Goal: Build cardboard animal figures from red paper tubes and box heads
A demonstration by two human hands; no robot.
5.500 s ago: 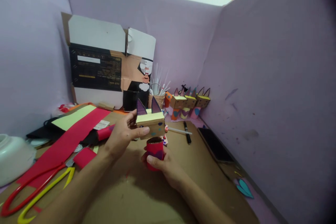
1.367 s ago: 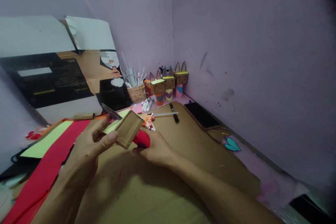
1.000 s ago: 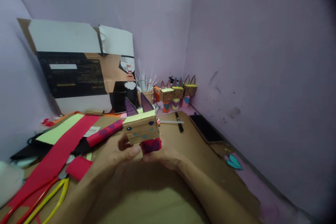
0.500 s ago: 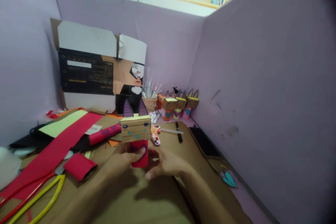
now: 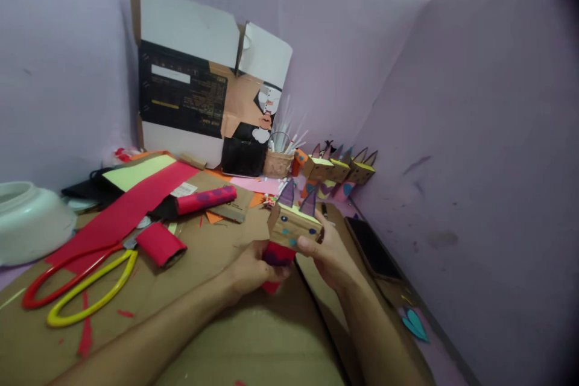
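A cardboard cat figure [image 5: 294, 228] with purple pointed ears and blue dots on its box head is held between both hands, leaning to the right. My left hand [image 5: 253, 268] is closed around its red tube body, covering part of a purple patch. My right hand [image 5: 332, 256] grips the right side of the head, thumb on the front and fingers partly hidden behind. Left of the hands lie a short red paper tube [image 5: 161, 244] and a longer red tube with purple marks [image 5: 207, 199].
Scissors [image 5: 90, 283] with red and yellow handles lie at left, beside a white pot [image 5: 34, 223]. Several similar cat figures [image 5: 362, 170] stand at the back right near a basket [image 5: 277, 164]. A phone [image 5: 373, 247] and blue paper heart [image 5: 415, 325] lie along the right wall.
My right hand has moved up from beside the red body and now grips the head. The figure has tilted to the right. The view has shifted down and left.
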